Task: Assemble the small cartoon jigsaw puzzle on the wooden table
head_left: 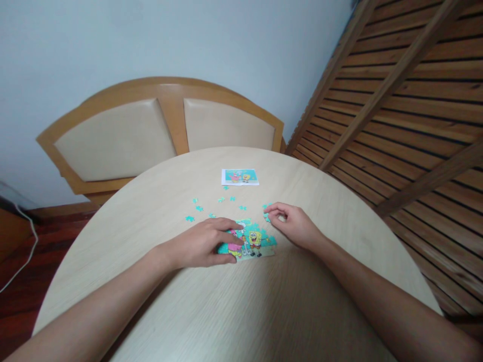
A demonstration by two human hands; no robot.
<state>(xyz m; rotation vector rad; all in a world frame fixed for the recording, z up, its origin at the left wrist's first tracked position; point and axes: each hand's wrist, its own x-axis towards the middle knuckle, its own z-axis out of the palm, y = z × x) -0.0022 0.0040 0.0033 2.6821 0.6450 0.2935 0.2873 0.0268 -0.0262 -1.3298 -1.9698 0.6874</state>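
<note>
Pale table [211, 311], left hand [206, 242] on puzzle [260, 243]

On the tabletop [234, 311], your left hand [209, 244] is covering the left side of the puzzle [255, 238]; loose pieces [199, 208] are lying beyond, nearer than the picture sheet [240, 177].

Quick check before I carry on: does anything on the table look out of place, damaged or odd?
Nothing stands out. Loose pieces lie scattered between the picture card and the partly joined puzzle, ordinary for a puzzle. No damage shows, though the left hand hides part of it.
</note>
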